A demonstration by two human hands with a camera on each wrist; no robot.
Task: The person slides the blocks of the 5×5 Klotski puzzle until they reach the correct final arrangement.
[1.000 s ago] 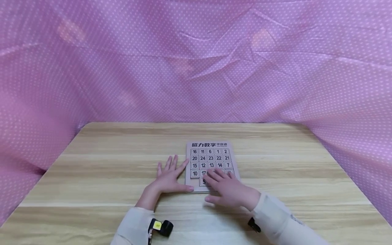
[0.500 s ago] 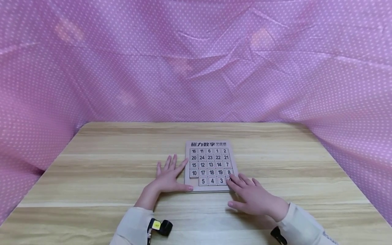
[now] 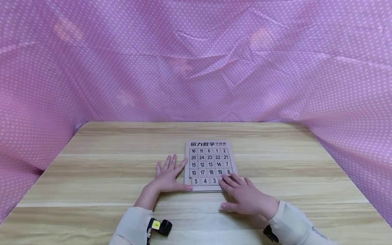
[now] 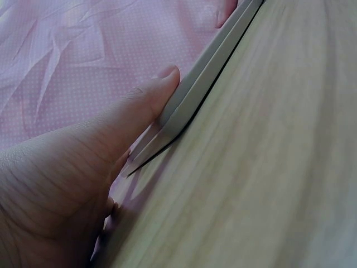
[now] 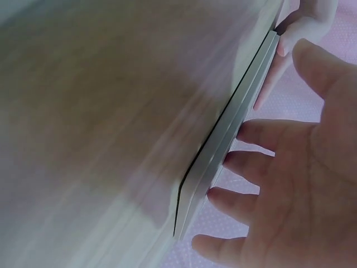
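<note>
A grey number sliding puzzle (image 3: 187, 185) lies flat on the table, with rows of square number tiles and dark lettering along its top. My left hand (image 3: 167, 178) spreads beside it. Its thumb rests on the lower left corner and its index finger touches the left edge; the left wrist view shows the thumb (image 4: 162, 84) against the board's rim. Over the lower right of the puzzle is my right hand (image 3: 248, 197), fingers extended, with fingertips on the last tile of the bottom row. That tile's number is mostly hidden. The tiles 5 (image 3: 196, 181), 4 and 3 show left of it.
The wood-grain table (image 3: 107, 163) reaches around the puzzle on all sides. A pink dotted cloth (image 3: 196, 68) hangs behind and at both sides. Each wrist carries a black camera; the left one (image 3: 165, 227) sits near the table's front.
My right hand moved right to the bottom row's right end, then back left a little. The tiles 5, 4 and 3 slid left into the bottom left gap. My left hand stayed put.
</note>
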